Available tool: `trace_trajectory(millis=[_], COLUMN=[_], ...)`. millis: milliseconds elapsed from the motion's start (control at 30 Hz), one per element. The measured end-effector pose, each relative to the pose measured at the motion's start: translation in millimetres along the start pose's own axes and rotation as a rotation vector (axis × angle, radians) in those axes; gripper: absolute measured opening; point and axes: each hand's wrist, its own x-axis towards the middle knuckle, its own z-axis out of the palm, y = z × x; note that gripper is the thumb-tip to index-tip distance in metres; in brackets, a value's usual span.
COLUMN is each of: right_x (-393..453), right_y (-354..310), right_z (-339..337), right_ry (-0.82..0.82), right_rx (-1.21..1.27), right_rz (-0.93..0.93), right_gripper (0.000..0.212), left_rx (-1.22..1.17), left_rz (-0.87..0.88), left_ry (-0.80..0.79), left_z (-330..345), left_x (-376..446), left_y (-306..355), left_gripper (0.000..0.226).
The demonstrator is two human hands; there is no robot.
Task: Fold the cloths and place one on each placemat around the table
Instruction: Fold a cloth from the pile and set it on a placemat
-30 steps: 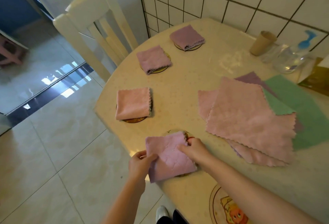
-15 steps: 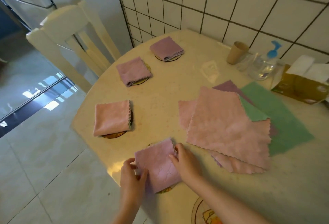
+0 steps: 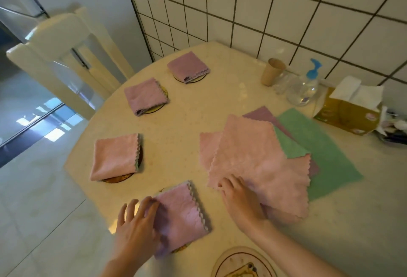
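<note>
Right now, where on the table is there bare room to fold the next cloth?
Bare table lies between the folded pink cloth and the unfolded pile. More lies right of the green cloth. The back edge is crowded: cup, bottle, tissue box.

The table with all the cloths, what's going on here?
A person is folding cloths and laying one on each placemat. Four folded cloths already sit on mats along the table edge. The left hand rests on the nearest folded cloth, while the right hand touches the top pink cloth of the unfolded pile.
</note>
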Motion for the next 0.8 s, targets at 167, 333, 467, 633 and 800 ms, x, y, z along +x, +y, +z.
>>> trace_trajectory(millis=[167,333,467,633,800], right_x=[-13,-31,-30,-20,-11], right_y=[62,95,105,104,105], right_z=[-12,-12,-5,-16,-22], right_ry=[-0.001,0.028,0.039,0.115,0.141], right_rx=[-0.083,-0.099,-0.083,-0.040,0.001], right_rz=[0.056,0.043,-0.019,0.048,0.105], right_gripper=[0.031,0.025,0.012,0.015,0.020], left_rx=[-0.037,-0.123,-0.140,-0.136,-0.255], left_rz=[0.265,0.575,0.627,0.665,0.567], left_ry=[0.031,-0.067,-0.078,-0.101,-0.251], left_z=[-24,-22,-16,-20,-30], left_x=[50,85,98,120,138], left_y=[45,138,174,166,166], left_gripper=[0.071,0.077,0.055,0.057,0.053])
